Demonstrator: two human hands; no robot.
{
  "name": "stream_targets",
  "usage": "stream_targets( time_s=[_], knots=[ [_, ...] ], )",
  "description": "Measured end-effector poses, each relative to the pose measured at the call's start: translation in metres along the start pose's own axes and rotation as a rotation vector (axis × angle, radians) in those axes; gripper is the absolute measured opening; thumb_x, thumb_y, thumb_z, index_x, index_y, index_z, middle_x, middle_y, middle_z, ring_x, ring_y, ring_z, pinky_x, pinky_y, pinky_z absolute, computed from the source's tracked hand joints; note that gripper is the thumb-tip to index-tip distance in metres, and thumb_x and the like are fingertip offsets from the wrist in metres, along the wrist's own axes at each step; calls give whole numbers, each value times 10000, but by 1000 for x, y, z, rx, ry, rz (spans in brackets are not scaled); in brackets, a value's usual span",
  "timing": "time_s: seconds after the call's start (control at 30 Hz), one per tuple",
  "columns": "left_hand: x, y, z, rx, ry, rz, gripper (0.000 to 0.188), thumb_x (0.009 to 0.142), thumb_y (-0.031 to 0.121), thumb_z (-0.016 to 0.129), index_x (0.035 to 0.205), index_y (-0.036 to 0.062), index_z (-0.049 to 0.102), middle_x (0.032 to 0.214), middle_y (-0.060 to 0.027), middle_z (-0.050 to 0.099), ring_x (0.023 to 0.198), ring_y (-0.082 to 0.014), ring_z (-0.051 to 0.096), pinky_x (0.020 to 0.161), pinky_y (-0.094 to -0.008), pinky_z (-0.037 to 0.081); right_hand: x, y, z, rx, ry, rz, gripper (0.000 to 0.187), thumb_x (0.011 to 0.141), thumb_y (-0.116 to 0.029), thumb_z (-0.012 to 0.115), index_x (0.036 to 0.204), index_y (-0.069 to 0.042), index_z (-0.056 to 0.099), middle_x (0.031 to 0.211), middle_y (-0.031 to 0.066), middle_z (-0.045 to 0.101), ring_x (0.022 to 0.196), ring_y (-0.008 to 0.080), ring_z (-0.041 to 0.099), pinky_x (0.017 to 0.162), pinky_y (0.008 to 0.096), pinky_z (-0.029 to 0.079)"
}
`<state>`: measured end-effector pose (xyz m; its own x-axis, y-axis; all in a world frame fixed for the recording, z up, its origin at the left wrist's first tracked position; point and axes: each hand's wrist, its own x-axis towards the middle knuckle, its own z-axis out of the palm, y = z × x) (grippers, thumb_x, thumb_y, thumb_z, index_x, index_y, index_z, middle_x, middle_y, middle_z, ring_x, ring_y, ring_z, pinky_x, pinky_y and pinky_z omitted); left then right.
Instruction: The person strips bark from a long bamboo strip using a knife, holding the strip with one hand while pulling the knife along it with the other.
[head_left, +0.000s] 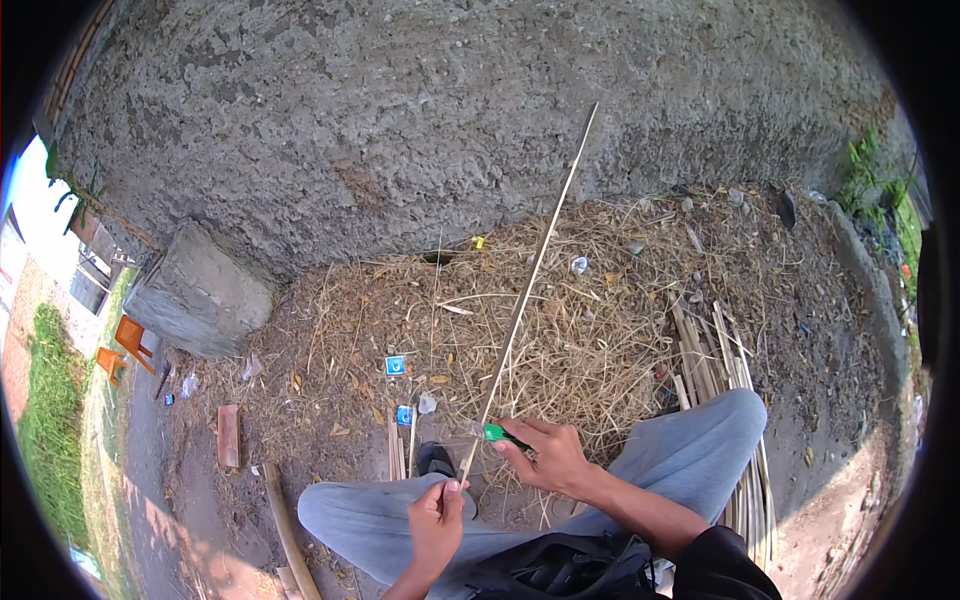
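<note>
A long, thin bamboo strip (531, 279) slants up from my lap, its far end in front of the rough wall. My left hand (436, 528) is closed in a pinch around the strip's near end. In my right hand (553, 456) is a green box cutter (496, 432), gripped with the fingers wrapped round it. The cutter's head lies right at the strip, a little beyond my left hand; the blade's exact contact cannot be made out. Both hands are over my bent legs in grey trousers.
Pale shavings (590, 350) cover the ground ahead. Split bamboo strips (750, 490) are stacked by my right knee, and a bamboo pole (285, 530) lies at left. A red brick (229, 436) and a concrete block (205, 295) are farther left. The grey wall (400, 120) stands ahead.
</note>
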<state>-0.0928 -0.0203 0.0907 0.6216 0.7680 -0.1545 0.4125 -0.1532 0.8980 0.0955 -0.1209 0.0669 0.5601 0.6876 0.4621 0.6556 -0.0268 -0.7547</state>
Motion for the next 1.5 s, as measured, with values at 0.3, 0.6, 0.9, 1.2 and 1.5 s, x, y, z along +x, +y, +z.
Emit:
stream_targets(
  time_s=[0.3, 0.6, 0.9, 1.2, 1.5],
  knots=[
    [-2, 5, 1, -342, -193, -135, 290, 1046, 247, 524, 952, -23, 576, 661, 11, 522, 543, -31, 428, 496, -197, 365, 8, 12, -10, -24, 110, -10, 286, 864, -237, 727, 1118, -106, 707, 696, 75, 654, 467, 227, 584, 410, 351, 454],
    [-2, 18, -4, -513, -314, -313, 312, 1070, 218, 464, 942, -37, 589, 612, 22, 436, 459, -18, 339, 395, -216, 237, 13, 12, -11, -211, 137, -6, 259, 853, -280, 735, 1072, -143, 717, 637, 39, 612, 439, 209, 570, 372, 351, 416],
    [-9, 16, -1, -536, -311, -361, 314, 1062, 247, 487, 906, -14, 569, 609, 27, 420, 447, -19, 337, 385, -213, 239, 15, 25, -9, -279, 131, 39, 245, 876, -328, 710, 1040, -147, 723, 624, 52, 623, 451, 232, 591, 377, 378, 401],
    [-33, 10, -17, -358, -352, -390, 258, 1053, 221, 508, 927, 8, 579, 613, 26, 440, 456, -22, 360, 393, -215, 282, 37, 57, -20, -301, 233, 215, 302, 897, -355, 684, 1071, -114, 737, 683, 121, 680, 497, 276, 627, 461, 394, 456],
    [-74, 15, -79, 106, -394, -202, 345, 1043, 320, 502, 846, 64, 624, 631, 55, 492, 546, -51, 428, 483, -249, 340, 53, 138, -65, -362, 428, 657, 388, 928, -411, 632, 1183, -133, 724, 624, 146, 665, 557, 287, 655, 567, 418, 500]
  ],
)
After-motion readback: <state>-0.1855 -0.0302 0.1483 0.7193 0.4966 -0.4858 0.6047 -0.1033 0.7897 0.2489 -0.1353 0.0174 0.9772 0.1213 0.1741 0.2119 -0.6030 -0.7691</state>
